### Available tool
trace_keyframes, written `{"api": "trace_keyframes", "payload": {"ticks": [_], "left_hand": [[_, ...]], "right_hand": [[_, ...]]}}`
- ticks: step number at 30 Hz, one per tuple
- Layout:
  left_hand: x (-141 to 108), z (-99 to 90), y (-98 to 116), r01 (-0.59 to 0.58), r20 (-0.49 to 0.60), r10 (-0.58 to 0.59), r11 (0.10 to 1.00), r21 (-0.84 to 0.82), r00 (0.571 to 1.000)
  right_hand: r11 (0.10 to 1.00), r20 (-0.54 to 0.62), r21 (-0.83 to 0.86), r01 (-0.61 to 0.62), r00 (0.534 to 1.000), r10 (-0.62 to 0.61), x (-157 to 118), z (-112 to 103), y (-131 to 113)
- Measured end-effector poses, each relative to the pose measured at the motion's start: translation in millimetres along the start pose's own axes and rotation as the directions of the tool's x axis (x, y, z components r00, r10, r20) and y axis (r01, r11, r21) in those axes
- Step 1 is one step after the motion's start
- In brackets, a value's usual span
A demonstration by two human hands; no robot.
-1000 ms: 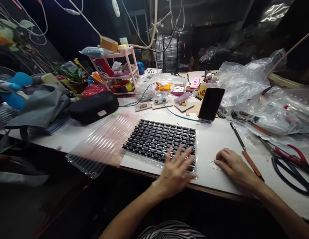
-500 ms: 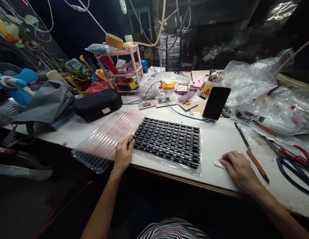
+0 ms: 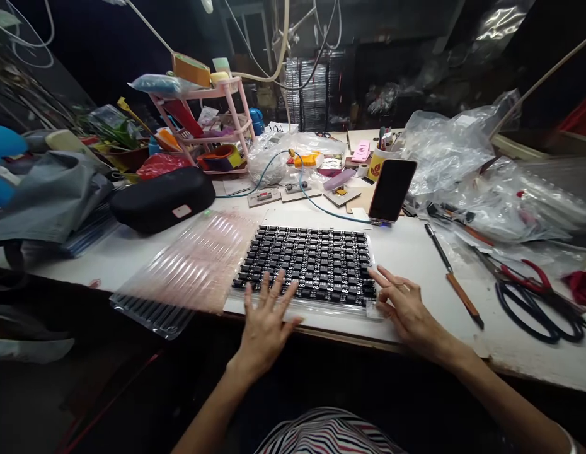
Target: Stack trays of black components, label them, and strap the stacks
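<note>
A clear plastic tray of black components in rows (image 3: pixel 312 258) lies flat near the table's front edge. My left hand (image 3: pixel 267 321) is spread over the tray's front edge, its fingertips on or just above the front rows, holding nothing. At the tray's right front corner is my right hand (image 3: pixel 401 306), thumb and fingers close to a small white label (image 3: pixel 372 309); whether it grips the label is hard to tell. Left of the tray lies a ribbed clear plastic sheet (image 3: pixel 184 265), overhanging the edge.
Behind the tray stand a phone (image 3: pixel 392 189), a black case (image 3: pixel 163 198) and a pink rack (image 3: pixel 236 120). A wooden-handled tool (image 3: pixel 463 299), scissors (image 3: pixel 534 309) and plastic bags (image 3: pixel 448 151) lie on the right. A blue cable (image 3: pixel 321 205) runs behind.
My left hand has left the tray's left edge and spread over its front. My right hand has moved left to the tray's corner, along with the white label. The camera view has shifted.
</note>
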State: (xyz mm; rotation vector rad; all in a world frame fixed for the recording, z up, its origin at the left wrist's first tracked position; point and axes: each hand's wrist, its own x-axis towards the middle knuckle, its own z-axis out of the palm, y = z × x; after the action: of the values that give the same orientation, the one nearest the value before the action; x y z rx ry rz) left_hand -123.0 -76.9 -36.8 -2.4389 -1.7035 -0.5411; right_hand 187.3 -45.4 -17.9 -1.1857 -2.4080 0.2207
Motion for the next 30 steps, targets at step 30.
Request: {"api": "trace_keyframes", "payload": {"ticks": [30], "left_hand": [[32.8, 2.5, 13.1, 0.087, -0.072, -0.100, 0.983, -0.162, 0.992]], "right_hand": [[0.972, -0.089, 0.045, -0.229, 0.969, 0.232, 29.1, -8.1, -2.4]]}}
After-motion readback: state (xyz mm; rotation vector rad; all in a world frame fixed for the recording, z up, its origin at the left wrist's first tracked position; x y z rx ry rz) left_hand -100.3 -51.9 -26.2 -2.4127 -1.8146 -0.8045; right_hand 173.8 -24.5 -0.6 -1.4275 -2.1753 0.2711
